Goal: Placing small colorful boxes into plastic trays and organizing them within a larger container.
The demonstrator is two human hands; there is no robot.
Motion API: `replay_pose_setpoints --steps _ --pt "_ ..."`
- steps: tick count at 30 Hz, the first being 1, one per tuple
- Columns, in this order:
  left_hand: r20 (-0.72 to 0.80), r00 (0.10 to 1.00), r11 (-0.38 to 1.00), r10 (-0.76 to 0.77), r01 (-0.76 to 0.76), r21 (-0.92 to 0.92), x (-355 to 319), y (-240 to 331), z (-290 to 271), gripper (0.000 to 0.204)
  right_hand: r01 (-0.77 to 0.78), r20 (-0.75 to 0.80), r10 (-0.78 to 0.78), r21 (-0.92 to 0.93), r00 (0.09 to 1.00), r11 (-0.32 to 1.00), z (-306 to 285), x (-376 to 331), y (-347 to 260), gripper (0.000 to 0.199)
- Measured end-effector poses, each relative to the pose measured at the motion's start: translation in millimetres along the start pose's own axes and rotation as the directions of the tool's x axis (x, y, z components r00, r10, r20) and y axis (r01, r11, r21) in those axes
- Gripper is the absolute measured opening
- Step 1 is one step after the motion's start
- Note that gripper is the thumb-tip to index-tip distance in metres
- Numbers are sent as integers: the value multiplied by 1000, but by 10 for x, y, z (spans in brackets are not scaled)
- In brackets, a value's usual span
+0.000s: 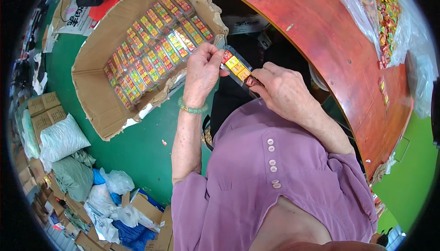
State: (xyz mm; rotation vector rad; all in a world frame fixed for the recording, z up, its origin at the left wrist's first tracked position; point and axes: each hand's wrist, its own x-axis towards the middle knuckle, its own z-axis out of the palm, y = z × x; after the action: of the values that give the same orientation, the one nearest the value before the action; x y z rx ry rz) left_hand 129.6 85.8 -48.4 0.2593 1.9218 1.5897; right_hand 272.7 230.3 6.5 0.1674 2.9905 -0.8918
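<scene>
Between my two hands is a clear plastic pack [237, 68] with a row of small red and yellow boxes inside. My left hand [203, 70], a green bead bracelet at its wrist, pinches the pack's far left end. My right hand [283, 88] grips the near right end, fingers pressed around a dark red box there. The pack is tilted, held above my lap. To the left of my hands stands an open cardboard carton [94, 79], where many similar packs [158, 49] lie in close rows.
A curved red table [316, 26] runs along my right. On it lie a clear bag of small colourful pieces [387, 17] and one loose narrow strip [383, 90]. Stuffed plastic bags [64, 139] and brown boxes [46, 109] crowd the green floor [151, 159] at lower left.
</scene>
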Motion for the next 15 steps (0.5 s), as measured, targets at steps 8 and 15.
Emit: replay_pose_setpoints --steps 8,15 --pt "42 998 997 -44 47 -61 -30 -111 -44 14 196 38 -198 40 980 980 122 -59 52 14" --pt "119 989 995 -84 88 -35 -49 -88 -81 11 348 97 -349 18 932 937 38 -3 38 19"
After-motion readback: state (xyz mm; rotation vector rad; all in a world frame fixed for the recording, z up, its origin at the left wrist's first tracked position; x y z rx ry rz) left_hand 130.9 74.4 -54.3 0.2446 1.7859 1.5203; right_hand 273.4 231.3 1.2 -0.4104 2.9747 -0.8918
